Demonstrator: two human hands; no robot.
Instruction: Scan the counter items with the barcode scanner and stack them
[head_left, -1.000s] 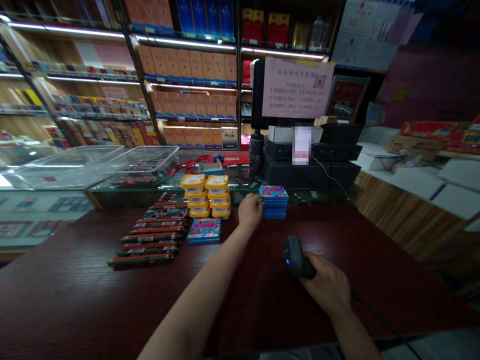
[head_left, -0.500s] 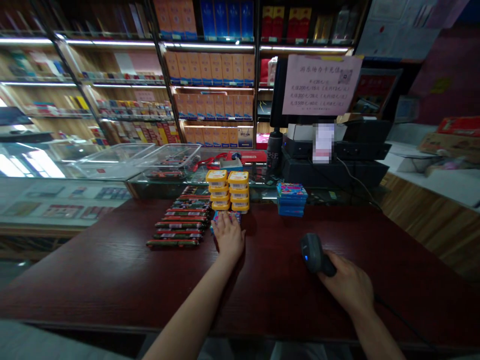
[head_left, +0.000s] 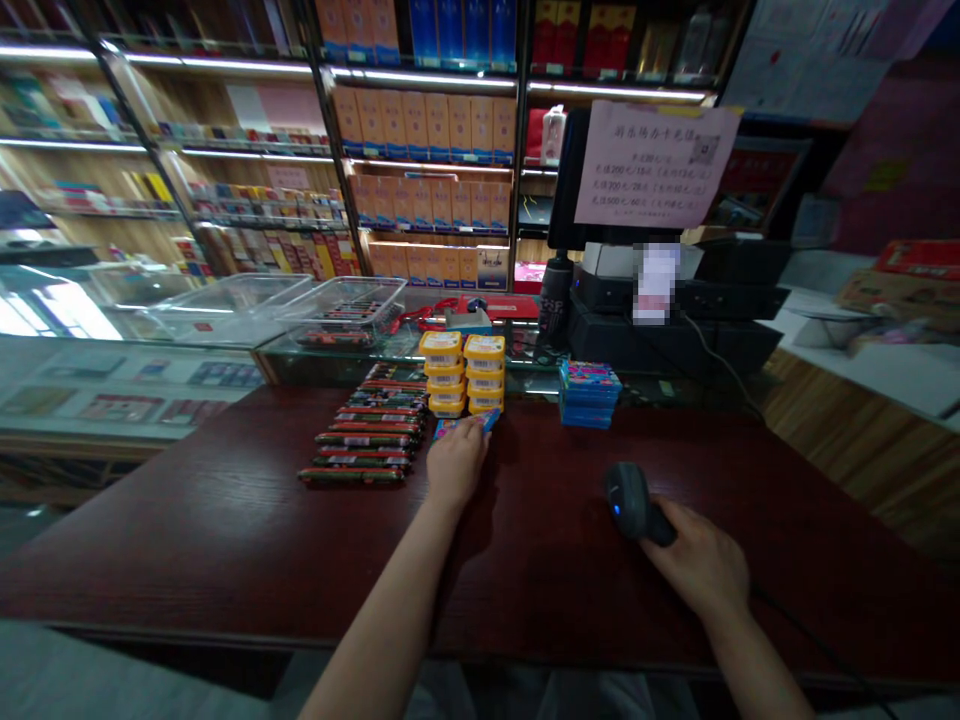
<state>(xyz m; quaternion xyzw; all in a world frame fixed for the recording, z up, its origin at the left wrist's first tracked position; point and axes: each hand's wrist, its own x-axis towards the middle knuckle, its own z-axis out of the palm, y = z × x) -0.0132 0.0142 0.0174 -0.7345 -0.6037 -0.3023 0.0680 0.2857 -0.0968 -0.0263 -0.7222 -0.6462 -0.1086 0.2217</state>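
My left hand is closed on a flat blue packet with coloured print, just in front of two stacks of yellow-lidded tubs. The packet is tilted, and my fingers hide much of it. To the left lies a row of long, thin dark packets with red and green edges. My right hand is wrapped round the handle of a black barcode scanner, whose blue light is lit. Beyond the scanner stands a neat stack of similar blue packets.
The dark red wooden counter carries these goods. Behind it are clear plastic trays, a black bottle and a monitor with a pink paper sign. The scanner's cable runs off to the lower right. Boxed goods fill the shelves behind.
My left hand was lying with spread fingers on the blue packet; now its fingers are curled round it and the packet's right side is raised. The right hand with the scanner has hardly moved.
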